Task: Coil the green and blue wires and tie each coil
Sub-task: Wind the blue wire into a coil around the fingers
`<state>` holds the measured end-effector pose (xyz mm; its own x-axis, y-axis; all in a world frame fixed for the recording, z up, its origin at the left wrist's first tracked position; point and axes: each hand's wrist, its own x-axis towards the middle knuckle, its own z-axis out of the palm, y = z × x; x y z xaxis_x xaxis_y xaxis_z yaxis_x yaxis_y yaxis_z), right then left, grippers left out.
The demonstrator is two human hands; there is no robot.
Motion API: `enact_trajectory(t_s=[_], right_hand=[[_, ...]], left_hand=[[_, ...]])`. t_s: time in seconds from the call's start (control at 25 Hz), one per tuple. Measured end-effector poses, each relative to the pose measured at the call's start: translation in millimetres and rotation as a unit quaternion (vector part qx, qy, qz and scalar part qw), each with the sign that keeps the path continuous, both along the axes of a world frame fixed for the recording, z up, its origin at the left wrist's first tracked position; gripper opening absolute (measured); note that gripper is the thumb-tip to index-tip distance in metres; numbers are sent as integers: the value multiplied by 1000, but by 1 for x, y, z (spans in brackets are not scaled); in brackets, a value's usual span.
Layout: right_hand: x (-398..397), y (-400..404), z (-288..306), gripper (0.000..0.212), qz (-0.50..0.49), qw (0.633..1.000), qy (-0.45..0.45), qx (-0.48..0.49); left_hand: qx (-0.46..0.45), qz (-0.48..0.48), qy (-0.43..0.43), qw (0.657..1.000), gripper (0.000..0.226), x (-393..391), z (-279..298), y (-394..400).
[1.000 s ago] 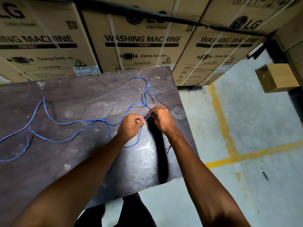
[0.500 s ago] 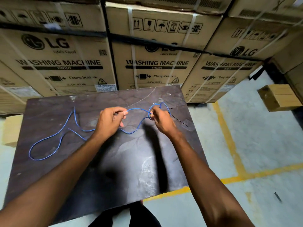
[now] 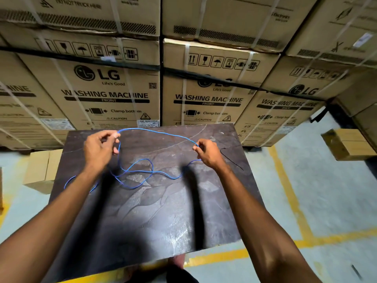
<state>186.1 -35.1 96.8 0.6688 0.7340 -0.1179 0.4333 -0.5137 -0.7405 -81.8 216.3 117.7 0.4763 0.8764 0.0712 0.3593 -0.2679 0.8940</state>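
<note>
A thin blue wire (image 3: 157, 132) stretches in an arc above the dark table (image 3: 163, 217) between my two hands. My left hand (image 3: 100, 149) pinches it at the far left, and my right hand (image 3: 208, 153) pinches it at the far right. From both hands the wire drops to the tabletop, where it lies in loose crossing loops (image 3: 140, 172); one loop reaches the table's left edge, partly hidden by my left forearm. A thin black tie (image 3: 230, 158) lies on the table just right of my right hand. No green wire is in view.
Stacked cardboard washing-machine boxes (image 3: 114, 94) stand right behind the table. A small carton (image 3: 43, 170) sits on the floor at the left, another box (image 3: 346, 144) at the right. Yellow lines (image 3: 285, 180) mark the grey floor.
My hands have drawn apart, the left moving left and the right moving right, stretching a length of blue wire between them. The loose wire on the table has gathered closer to the middle.
</note>
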Motion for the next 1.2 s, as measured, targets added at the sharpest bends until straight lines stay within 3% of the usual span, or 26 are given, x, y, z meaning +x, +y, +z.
enact_trajectory(t_s=[0.16,0.36,0.44,0.56,0.72,0.8,0.92,1.0,1.12,1.2], right_hand=[[-17,-2,21,30,-50,980,142,134],[-56,25,71,35,23,960,224,163],[-67,34,86,36,51,960,229,156],[-77,40,103,38,91,952,250,154],[-83,41,121,36,122,940,276,161],[-80,38,130,31,128,942,262,166],[-64,29,135,28,123,956,203,170],[-57,24,140,31,119,959,193,170],[-60,29,151,34,121,956,198,182],[-66,38,159,32,149,952,190,189]], left_hand=[[-2,39,42,998,15,-27,-2,37],[53,20,160,985,23,-7,14,2],[85,-70,105,988,33,7,28,-19],[142,-221,20,965,40,28,56,-46],[136,-310,-40,940,20,47,83,-60],[131,-297,-65,943,17,47,91,-52],[112,-189,-106,970,18,39,99,-16],[94,-160,-90,978,19,33,105,9],[46,-210,-63,975,26,38,119,16],[100,-258,-51,960,26,43,132,2]])
